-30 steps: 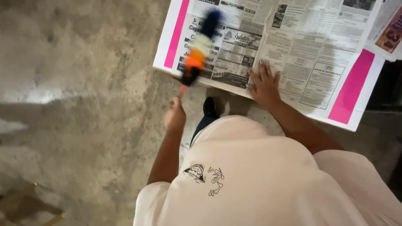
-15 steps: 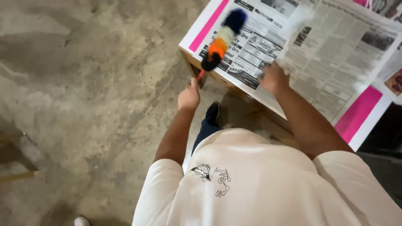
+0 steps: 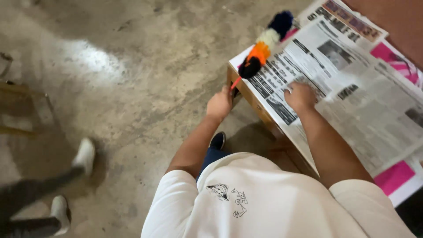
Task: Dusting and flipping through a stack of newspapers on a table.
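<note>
Left hand point(image 3: 219, 103) fingers grip duster point(image 3: 263, 46) handle.

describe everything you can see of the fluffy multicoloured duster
The duster has a fluffy, soft-looking head in bands of black, orange, cream and dark blue, on a thin red handle. It lies slanted, blue tip pointing away from the person, its head over the newspaper near the far corner of the wooden table. The left hand grips the handle's lower end at the table's edge. The right hand presses on the newspaper, clear of the duster.
</note>
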